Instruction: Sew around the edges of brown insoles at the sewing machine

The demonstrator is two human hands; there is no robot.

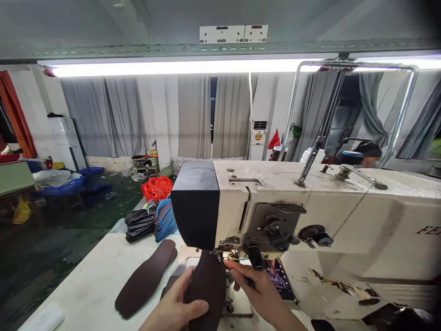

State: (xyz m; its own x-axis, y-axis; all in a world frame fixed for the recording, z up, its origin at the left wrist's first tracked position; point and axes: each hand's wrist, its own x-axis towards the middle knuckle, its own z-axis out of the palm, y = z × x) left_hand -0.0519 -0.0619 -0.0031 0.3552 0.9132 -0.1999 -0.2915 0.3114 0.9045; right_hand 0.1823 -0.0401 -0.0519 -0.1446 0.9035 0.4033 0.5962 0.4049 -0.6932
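Note:
A dark brown insole [211, 287] stands tilted under the head of a white sewing machine [327, 207], its top end at the needle area. My left hand [181, 299] is closed on the insole's left side, thumb across its face. Close to the insole's right edge, below the presser area, is my right hand [257, 289]. Its fingers are curled around a small dark object, mostly hidden, whose kind I cannot make out. On the table to the left lies a small stack of brown insoles [146, 280].
Behind the stack sit black pieces [139, 224], blue-edged insoles [165, 220] and a red plastic bag [156, 187]. A phone [279, 278] leans under the machine arm. A white box [43, 318] lies at the front left. Another person's head [368, 154] shows beyond the machine.

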